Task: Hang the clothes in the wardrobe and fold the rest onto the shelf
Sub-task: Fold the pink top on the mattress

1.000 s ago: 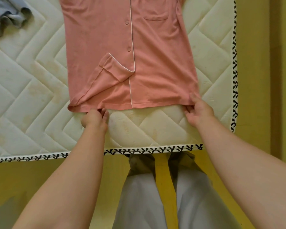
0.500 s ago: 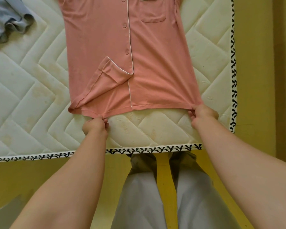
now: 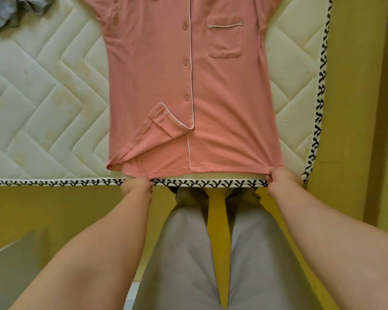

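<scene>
Two grips: your left hand (image 3: 136, 186) and right hand (image 3: 282, 181) fingers (image 3: 270, 178) clamping pink shirt (image 3: 222, 97) hem at mattress (image 3: 43, 86) near edge, stretching it flat for folding.

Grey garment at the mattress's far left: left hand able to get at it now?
Probably not at once. Bare mattress leaves the way free, but the left hand pinches the pink shirt by its hem at the near edge, and the grey garment lies far off.
</scene>
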Motion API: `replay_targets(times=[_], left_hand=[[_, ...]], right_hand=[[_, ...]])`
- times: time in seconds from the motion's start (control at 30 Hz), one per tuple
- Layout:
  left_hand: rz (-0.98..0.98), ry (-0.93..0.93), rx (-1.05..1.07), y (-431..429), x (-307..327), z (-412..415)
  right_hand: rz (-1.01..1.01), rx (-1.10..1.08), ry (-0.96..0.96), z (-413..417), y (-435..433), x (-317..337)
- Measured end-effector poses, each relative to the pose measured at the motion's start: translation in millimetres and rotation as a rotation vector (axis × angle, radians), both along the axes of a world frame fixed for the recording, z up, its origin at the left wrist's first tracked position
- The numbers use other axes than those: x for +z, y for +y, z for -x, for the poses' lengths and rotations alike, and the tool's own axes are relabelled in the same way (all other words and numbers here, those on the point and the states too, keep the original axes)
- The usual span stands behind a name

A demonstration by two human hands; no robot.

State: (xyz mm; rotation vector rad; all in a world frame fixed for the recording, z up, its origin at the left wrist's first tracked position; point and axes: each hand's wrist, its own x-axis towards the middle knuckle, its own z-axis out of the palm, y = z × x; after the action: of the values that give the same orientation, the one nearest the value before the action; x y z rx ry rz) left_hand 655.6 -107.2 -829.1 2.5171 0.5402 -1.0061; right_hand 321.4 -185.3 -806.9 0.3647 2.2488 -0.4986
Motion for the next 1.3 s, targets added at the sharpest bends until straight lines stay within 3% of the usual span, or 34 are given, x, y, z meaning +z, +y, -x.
replay_targets(times=[0.07, 0.17, 0.27, 0.4, 0.6, 0.67, 0.8, 0.87, 1.07, 1.2, 1.3], left_hand=[[-0.052, -0.094, -0.086, -1, 0, -5], [-0.171, -0.328, -0.233, -14, 13, -20], [-0.141, -0.399, -0.473, -17, 24, -40], [-0.168, -0.413, -0.987, -10, 30, -71], [-0.207, -0.346, -1.496, -6, 27, -98], [-0.185, -0.34, -1.615, 0, 24, -106], [-0.122, -0.34, -1.762, 9, 21, -119], [-0.141, -0.325, -1.832, 8, 21, -125], [-0.41, -0.311, -2.018, -21, 43, -99], [-0.077, -0.28, -2.081, -48, 48, -31], [0.076, -0.093, -1.942, -69, 41, 38]], right_hand=[[-0.13, 0.227, 0.136, -6, 1, 2], [-0.279, 0.74, 0.35, -34, -6, 21], [-0.081, 1.125, 0.397, -82, -17, 28], [0.227, 1.693, 0.235, -158, -38, 19], [0.395, 2.34, 0.177, -222, -77, 1], [0.39, 2.395, 0.168, -225, -80, -2], [0.333, 2.183, -0.027, -215, -73, 0], [0.312, 2.177, -0.041, -204, -67, 3], [0.337, 2.802, 0.086, -165, -52, 17], [0.359, 3.044, 0.067, -143, -39, 22], [0.421, 2.993, -0.07, -120, -40, 20]])
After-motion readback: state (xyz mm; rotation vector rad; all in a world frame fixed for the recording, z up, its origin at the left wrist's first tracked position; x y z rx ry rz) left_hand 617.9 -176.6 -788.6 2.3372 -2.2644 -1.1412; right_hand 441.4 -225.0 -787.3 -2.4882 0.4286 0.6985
